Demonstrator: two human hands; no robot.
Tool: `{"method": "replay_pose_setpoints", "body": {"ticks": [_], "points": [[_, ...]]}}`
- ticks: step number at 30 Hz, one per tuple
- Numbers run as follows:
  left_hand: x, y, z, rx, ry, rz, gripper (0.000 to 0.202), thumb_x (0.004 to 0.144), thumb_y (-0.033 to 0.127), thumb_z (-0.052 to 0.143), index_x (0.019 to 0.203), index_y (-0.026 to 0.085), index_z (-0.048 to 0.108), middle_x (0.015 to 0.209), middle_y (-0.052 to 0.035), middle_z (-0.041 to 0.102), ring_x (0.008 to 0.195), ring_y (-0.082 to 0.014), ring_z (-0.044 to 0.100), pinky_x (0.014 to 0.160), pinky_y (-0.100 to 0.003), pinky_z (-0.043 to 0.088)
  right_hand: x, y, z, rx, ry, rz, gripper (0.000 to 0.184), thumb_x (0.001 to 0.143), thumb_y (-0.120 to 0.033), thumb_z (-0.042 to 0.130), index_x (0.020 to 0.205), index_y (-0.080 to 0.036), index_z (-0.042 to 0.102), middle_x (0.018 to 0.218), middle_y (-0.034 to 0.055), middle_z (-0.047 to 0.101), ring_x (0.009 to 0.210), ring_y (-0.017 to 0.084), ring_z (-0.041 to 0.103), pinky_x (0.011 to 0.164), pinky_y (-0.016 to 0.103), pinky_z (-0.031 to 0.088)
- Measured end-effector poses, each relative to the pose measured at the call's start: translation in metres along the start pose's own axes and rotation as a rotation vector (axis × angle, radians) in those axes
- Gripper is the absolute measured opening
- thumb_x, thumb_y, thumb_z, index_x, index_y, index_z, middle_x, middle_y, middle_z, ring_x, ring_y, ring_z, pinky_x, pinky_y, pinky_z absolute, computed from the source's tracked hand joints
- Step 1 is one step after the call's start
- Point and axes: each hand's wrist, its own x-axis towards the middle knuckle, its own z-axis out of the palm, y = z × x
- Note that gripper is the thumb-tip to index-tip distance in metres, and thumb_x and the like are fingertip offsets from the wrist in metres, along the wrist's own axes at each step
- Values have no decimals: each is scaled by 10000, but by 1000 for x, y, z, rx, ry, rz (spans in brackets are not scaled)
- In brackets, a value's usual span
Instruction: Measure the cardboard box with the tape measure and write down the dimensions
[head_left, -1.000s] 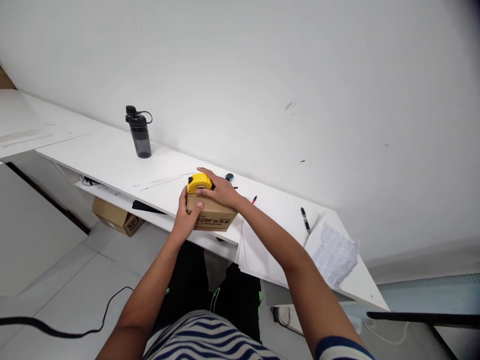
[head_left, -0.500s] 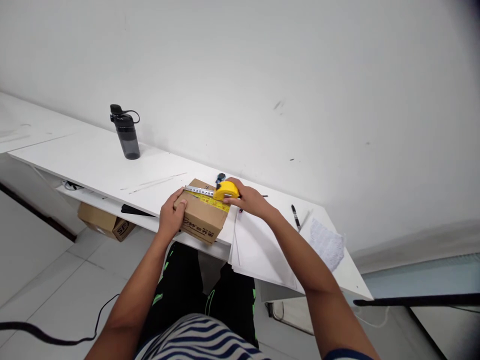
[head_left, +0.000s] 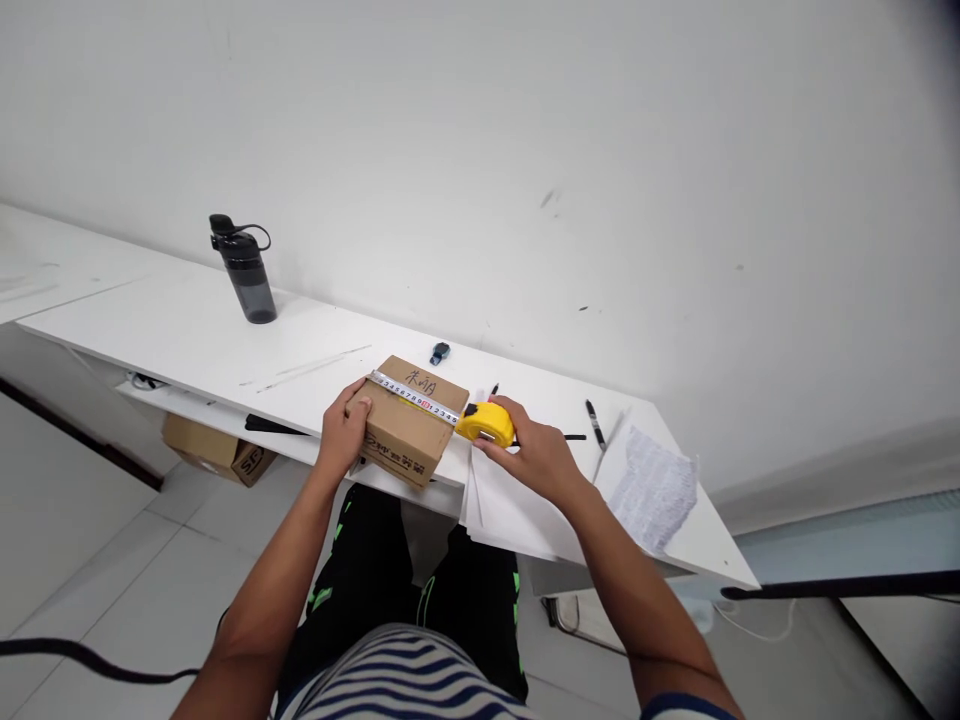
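Observation:
A small brown cardboard box point(head_left: 405, 430) with handwriting on top sits at the front edge of the white desk. My left hand point(head_left: 345, 428) grips its left end, thumb on the top face, beside the end of the tape blade. Wrapped around the yellow tape measure point(head_left: 486, 422) is my right hand point(head_left: 536, 450), just off the box's right end. Between them the numbered blade point(head_left: 416, 398) stretches across the box top. The far fingers of my left hand are partly hidden behind the box.
A dark water bottle point(head_left: 251, 275) stands at the left on the desk point(head_left: 165, 300). Behind the box lies a small watch-like item point(head_left: 440, 352). White papers point(head_left: 517, 510), a black pen point(head_left: 595, 425) and a torn written sheet point(head_left: 656, 485) lie at the right. Another carton point(head_left: 214, 450) is below the desk.
My right hand has drawn the tape measure to the right, past the box's end, so more blade shows. My left hand stays at the box's left end.

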Motion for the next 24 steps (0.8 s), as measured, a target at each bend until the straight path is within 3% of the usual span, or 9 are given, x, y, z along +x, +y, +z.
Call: {"method": "replay_pose_setpoints", "body": {"ticks": [9,13,19,22,24], "points": [[2,0,3,-42,28,-23,449,833,347,505,1205,149,660,1242,-89,675,1178,-269,592,1064,-424,437,24,-9,0,0,41,16,633,845,-590,547,1370,-251,447,920,40,727,701,238,676,637,330,469],[-5,4,14,-67,-3,-13,458,849,333,511,1264,174,622,1317,-86,631,1233,-267,559,1095,-429,410,59,-35,12,23,-38,-101,608,844,-633,544,1330,-274,475,953,48,724,752,247,670,619,306,431],[-9,6,22,-88,28,-61,534,870,333,518,1391,219,500,1380,-82,574,1280,-262,525,1099,-410,404,112,-81,37,0,-92,-295,505,920,-556,482,1302,-226,470,1100,98,704,859,270,662,689,326,435],[-8,6,21,-63,49,-36,499,868,332,519,1356,227,527,1370,-72,581,1280,-258,522,1102,-400,401,107,-78,37,12,-42,-324,494,934,-554,464,1307,-231,478,1167,102,684,933,273,657,731,329,451],[-8,7,23,-50,55,5,461,875,323,498,1322,228,558,1357,-67,590,1267,-249,531,1096,-382,407,90,-66,35,92,50,-265,521,917,-588,478,1314,-250,479,1178,90,680,980,276,653,780,340,465]]}}
